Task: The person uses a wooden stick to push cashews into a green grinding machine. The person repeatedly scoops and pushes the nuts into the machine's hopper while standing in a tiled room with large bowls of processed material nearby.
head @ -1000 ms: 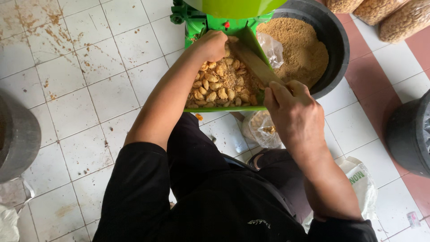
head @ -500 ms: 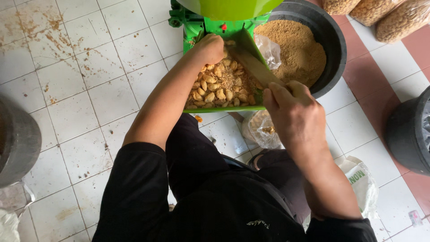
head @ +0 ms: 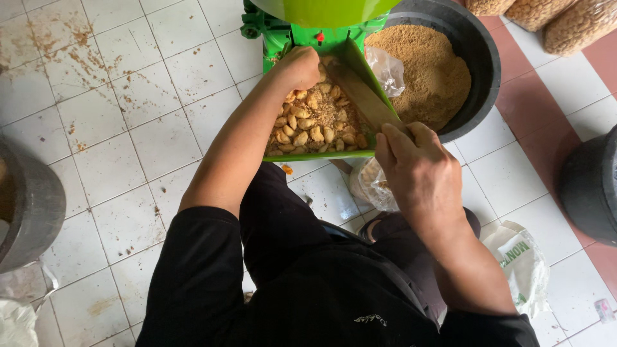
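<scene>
A clear plastic bag lay crumpled at the rim of the black tub, beside the green tray. Another clear bag, partly filled with pale bits, sat on the tiles under the tray. A white sack with green print lay by the person's right side. Netted tan sacks stood top right, and crumpled clear plastic lay bottom left.

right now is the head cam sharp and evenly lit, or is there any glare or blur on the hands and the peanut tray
Head view: soft, even daylight with faint shadows; no glare on the green metal tray of peanuts; left hand and right hand holding the flat wooden stick look sharp; the white tiled floor bends slightly toward the frame edges.
</scene>
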